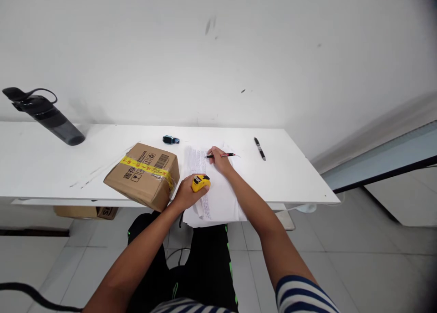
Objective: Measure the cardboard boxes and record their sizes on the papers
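My left hand (187,193) is closed around a yellow and black tape measure (201,182), just above the lower part of some paper sheets (221,197). Between the fingers of my right hand (218,160) is a red and black pen (228,155), its tip pointing left over the upper part of the sheets. Writing covers the left side of the paper, too small to read. A cardboard box (143,169) with yellow tape sits on the desk, left of my left hand.
A dark water bottle (54,119) stands on the white desk (300,181) at the far left. Behind the box lies a small dark device with a blue strap (170,140). A black pen (259,149) rests to the right. Below the desk is another cardboard box (85,212).
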{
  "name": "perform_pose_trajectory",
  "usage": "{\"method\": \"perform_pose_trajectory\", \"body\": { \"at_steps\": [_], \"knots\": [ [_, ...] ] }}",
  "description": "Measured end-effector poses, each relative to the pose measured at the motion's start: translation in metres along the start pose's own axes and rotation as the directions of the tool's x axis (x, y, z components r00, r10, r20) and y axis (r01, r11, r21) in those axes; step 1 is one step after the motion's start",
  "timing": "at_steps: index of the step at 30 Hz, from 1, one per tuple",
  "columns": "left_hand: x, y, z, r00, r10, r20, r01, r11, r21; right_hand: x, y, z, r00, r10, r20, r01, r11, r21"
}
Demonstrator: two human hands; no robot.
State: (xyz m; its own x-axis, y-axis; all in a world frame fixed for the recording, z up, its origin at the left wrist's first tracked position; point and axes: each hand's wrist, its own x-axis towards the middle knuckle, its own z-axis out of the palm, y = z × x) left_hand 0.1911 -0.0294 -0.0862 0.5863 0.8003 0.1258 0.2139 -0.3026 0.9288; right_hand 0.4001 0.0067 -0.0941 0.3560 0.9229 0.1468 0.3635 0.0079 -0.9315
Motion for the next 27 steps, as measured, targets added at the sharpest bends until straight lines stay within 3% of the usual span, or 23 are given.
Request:
{"method": "perform_pose_trajectory", "body": {
  "at_steps": [6, 14, 22, 27],
  "knots": [
    [0.0006, 0.0004, 0.0007, 1.0, -0.017, -0.01, 0.017, 0.999, -0.038, -0.0003, -0.0023, -0.0036, 0.994, 0.015, -0.106, -0.015, 1.0, -0.006],
    [0.0001, 0.001, 0.0008, 1.0, -0.012, -0.018, 0.011, 1.0, -0.021, -0.001, -0.0041, -0.0022, 0.998, 0.025, -0.063, -0.024, 1.0, 0.01],
    [0.0, 0.0023, 0.0016, 0.999, 0.002, -0.032, -0.003, 0.999, -0.035, -0.0027, -0.0048, -0.0021, 0.99, 0.055, -0.131, -0.051, 0.998, 0.029],
    [0.0, 0.0003, 0.0016, 0.999, 0.006, -0.033, -0.007, 1.0, -0.019, -0.0012, -0.0042, -0.0034, 0.996, 0.033, -0.083, -0.033, 0.999, -0.005]
  ]
}}
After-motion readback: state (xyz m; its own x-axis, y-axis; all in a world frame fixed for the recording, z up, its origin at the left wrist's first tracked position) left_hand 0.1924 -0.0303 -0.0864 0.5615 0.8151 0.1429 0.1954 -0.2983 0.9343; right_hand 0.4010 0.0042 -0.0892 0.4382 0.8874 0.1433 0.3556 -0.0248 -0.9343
